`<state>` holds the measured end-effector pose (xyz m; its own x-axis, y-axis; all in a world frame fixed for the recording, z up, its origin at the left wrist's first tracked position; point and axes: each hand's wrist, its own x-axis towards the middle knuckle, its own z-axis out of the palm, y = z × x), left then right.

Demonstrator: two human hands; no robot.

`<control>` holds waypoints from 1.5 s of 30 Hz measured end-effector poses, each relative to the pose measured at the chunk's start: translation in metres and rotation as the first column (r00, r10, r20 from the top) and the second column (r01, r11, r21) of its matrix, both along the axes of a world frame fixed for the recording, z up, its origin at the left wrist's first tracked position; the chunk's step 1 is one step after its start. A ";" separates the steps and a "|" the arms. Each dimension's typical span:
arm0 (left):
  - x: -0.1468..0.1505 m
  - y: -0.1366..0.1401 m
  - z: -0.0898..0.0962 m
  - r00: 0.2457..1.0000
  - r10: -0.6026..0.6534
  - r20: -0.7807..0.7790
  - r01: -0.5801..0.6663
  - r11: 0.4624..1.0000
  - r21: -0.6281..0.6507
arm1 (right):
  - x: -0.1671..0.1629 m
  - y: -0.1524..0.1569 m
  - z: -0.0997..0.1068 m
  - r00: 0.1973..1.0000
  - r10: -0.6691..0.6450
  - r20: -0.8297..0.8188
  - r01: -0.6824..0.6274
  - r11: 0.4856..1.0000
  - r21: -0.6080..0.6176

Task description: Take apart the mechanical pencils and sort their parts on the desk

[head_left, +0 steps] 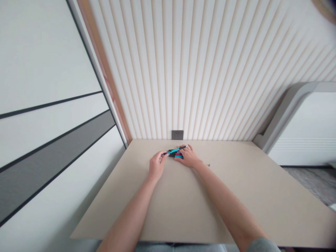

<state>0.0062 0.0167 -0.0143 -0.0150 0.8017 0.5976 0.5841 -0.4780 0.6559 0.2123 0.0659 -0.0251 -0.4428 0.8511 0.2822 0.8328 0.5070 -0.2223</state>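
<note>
A light-blue and black pen (173,151) slants across the far part of the table, its left end pinched between the thumb and fingers of my left hand (156,163). Below it lies a small bunch of pens (172,155), black, blue and one with a pink-red part. My right hand (189,157) curves over the right end of this bunch, thumb on the near side and fingers on the far side. The right tip of the blue pen passes by its fingers. Parts of the bunch are hidden under my right hand.
The beige table (181,203) meets a ribbed white wall (168,70) with a dark socket (177,134) just behind the pens. A tiny grey item (209,165) lies right of my right wrist. A white cabinet (39,52) stands left, a grey-white bed end (307,122) right.
</note>
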 end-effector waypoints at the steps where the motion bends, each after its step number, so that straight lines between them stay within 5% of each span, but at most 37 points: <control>1: 0.000 0.000 0.000 1.000 -0.005 0.006 0.005 1.000 -0.003 | 0.002 -0.002 0.001 1.000 -0.007 -0.016 0.007 1.000 0.010; 8: 0.001 0.002 -0.001 0.996 -0.072 0.049 0.073 0.997 -0.028 | 0.048 -0.031 0.013 0.961 -0.171 -0.219 0.170 0.985 -0.027; 11: 0.003 0.002 -0.002 0.991 -0.124 0.040 0.126 0.991 -0.044 | 0.061 -0.055 0.015 0.930 -0.200 -0.309 0.227 0.972 0.055; 16: 0.004 0.002 -0.002 0.994 -0.105 0.034 0.107 0.994 -0.039 | 0.030 -0.084 0.015 0.993 -0.057 -0.106 0.066 0.994 0.087; 23: 0.001 0.000 -0.002 0.997 -0.073 0.022 0.074 0.997 -0.022 | -0.003 -0.062 0.008 0.981 -0.106 0.162 0.106 0.994 0.008; 34: 0.000 0.002 -0.006 0.996 -0.087 0.010 0.088 0.996 -0.015 | -0.012 -0.016 0.005 0.974 -0.187 0.125 0.183 0.982 0.040; 45: 0.002 0.001 -0.005 0.986 -0.165 0.018 0.165 0.986 -0.015 | 0.038 -0.052 0.013 0.972 -0.236 0.003 0.235 0.971 0.046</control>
